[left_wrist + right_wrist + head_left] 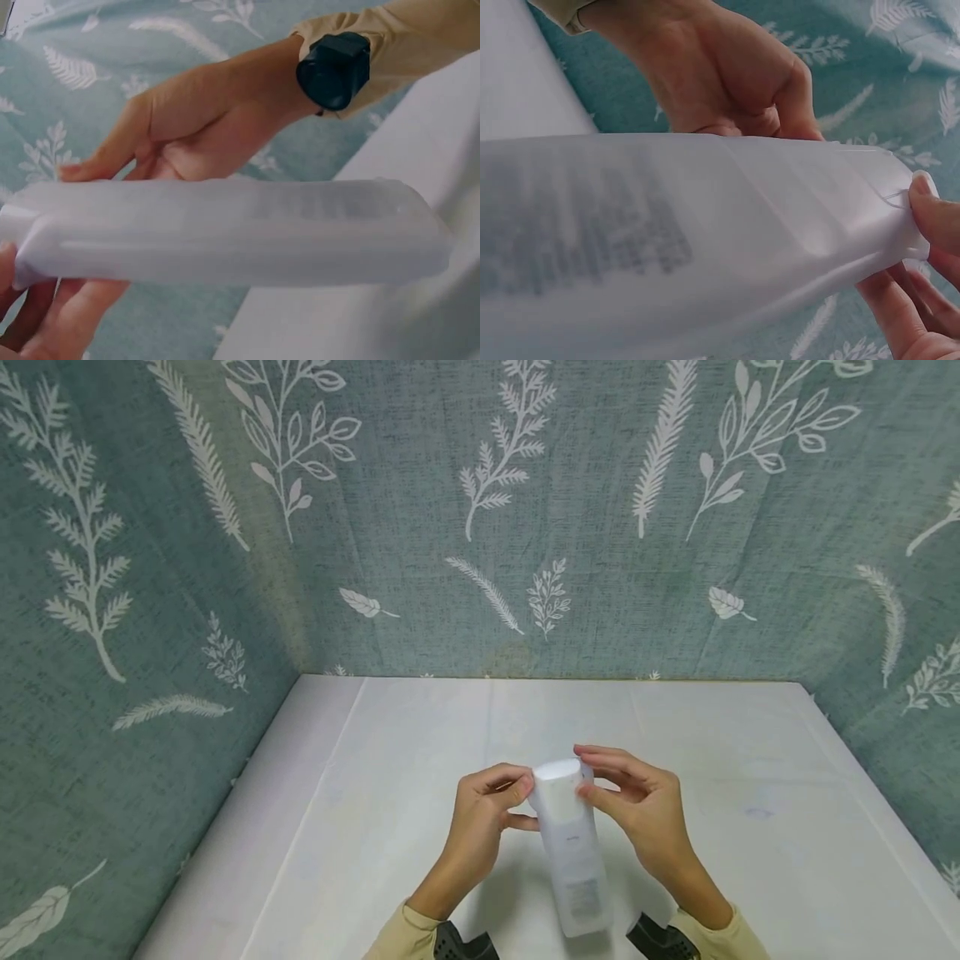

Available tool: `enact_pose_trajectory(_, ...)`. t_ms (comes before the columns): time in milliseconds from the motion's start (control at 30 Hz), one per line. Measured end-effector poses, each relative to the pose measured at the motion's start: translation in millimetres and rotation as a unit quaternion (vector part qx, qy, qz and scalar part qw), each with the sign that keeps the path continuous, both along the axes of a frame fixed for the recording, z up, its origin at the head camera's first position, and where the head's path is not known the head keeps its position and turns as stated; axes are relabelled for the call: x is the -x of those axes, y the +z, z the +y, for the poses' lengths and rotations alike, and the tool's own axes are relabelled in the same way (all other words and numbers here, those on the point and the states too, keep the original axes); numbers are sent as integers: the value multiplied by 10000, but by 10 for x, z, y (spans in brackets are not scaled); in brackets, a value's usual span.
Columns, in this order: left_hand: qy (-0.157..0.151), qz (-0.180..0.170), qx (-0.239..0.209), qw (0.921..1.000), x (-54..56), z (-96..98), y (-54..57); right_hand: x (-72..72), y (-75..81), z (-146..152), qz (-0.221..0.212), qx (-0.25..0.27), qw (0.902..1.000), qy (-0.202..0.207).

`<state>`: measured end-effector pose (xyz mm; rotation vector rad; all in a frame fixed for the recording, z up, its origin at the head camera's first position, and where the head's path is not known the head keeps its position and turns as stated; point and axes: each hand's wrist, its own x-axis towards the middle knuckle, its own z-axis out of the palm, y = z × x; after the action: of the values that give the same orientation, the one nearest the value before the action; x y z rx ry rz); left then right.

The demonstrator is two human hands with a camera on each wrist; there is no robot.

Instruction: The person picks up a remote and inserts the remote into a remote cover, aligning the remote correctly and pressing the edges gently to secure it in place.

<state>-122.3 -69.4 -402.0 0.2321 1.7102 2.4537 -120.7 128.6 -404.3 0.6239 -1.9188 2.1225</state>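
Note:
A tall white bottle [573, 852] with faint grey print on its lower front is held between both hands in the head view, its top end away from me. A frosted translucent plastic cover [765, 202] lies around it, creased at the top end. My left hand [483, 814] pinches the left side of the top end with thumb and fingers. On the other side, my right hand [637, 806] grips the top end, thumb in front and index finger across the top edge. In the left wrist view the right hand [202, 124] is partly behind the bottle.
Under the hands stretches a white table [360, 827]. Green cloth [405, 527] with white leaf prints rises behind it and on both sides. Black wrist cameras [663, 937] sit at both beige cuffs [405, 935].

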Motion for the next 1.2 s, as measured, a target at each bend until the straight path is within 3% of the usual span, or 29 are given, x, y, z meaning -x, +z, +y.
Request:
enact_pose_trajectory(267, 528, -48, -54, 9986, 8, 80, 29, -35, -3, 18, -13, -178, 9998, -80)
enact_pose_trajectory(700, 862, -350, 322, 9951, 42, 152, 13, -74, -45, -5, -9, -606, 9977, -287)
enact_pose_trajectory(933, 926, -216, 323, 9949, 45, 164, -3, -78, -50, -46, -54, -647, 9976, -252)
enact_pose_trajectory(1200, 675, 166, 408, 9967, 51, 162, -16, -61, -42, -22, -169, -675, 9973, -228)
